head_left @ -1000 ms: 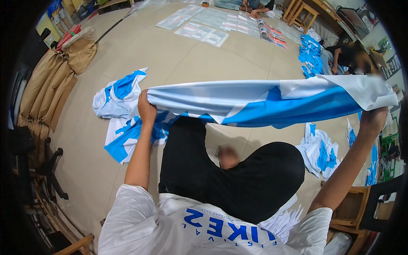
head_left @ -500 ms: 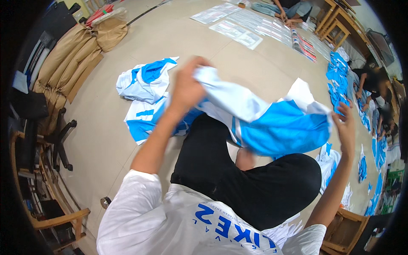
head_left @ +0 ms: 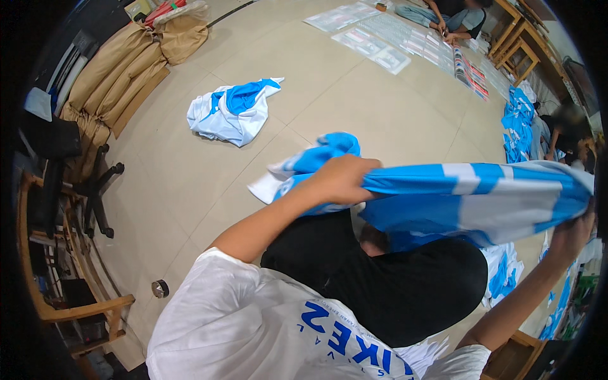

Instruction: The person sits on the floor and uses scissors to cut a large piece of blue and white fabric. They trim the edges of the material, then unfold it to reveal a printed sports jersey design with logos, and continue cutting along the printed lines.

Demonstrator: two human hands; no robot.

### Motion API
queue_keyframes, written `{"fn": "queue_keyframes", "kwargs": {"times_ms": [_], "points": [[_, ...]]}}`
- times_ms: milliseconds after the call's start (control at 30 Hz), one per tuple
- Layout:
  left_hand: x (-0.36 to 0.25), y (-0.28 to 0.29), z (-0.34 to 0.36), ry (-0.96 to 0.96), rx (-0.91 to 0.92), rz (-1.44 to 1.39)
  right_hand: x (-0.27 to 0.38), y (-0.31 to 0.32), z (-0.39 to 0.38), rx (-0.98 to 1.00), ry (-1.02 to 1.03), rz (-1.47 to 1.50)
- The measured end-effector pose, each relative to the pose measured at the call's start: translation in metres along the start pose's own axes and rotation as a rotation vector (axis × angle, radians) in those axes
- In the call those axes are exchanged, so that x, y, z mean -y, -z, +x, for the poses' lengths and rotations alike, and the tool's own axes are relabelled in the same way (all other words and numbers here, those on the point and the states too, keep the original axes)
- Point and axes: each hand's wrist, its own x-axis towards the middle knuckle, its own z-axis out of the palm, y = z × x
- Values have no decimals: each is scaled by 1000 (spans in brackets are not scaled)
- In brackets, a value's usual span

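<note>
Between my two hands a blue-and-white jersey (head_left: 506, 212) is stretched out sideways above my bent knee. My left hand (head_left: 347, 179) is closed on its left end. At the far right, my right hand (head_left: 573, 231) grips the other end; its fingers are partly hidden by the cloth. Beyond my left hand, blue and white cloth (head_left: 316, 158) lies bunched by my leg; whether it belongs to the same jersey I cannot tell. Further off to the left, a crumpled white and blue garment (head_left: 231, 117) rests on the floor.
More blue-and-white cloth (head_left: 503, 272) lies beside my knee. Brown sacks (head_left: 117, 69), a black chair base (head_left: 101, 190) and a wooden chair (head_left: 88, 329) stand left. Clear-wrapped sheets (head_left: 373, 47) lie on the tiles ahead, near a seated person (head_left: 453, 19). Others sit at right among blue garments (head_left: 518, 123).
Both my hands have moved right, drawing the jersey out taut between them. My left hand came down from its raised place. Cloth that lay near the crumpled garment has shifted toward my leg.
</note>
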Motion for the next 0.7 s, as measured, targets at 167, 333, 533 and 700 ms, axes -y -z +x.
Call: {"fn": "queue_keyframes", "kwargs": {"times_ms": [167, 333, 533, 700], "points": [[59, 41, -23, 110, 16, 79, -31, 33, 6, -19, 120, -321], [68, 148, -50, 332, -467, -175, -47, -78, -35, 553, 265, -1254], [37, 260, 6, 35, -269, 247, -48, -88, 4, 679, 255, -1144], [0, 343, 48, -63, -387, 547, -41, -58, 30, 480, 352, -1253]]}}
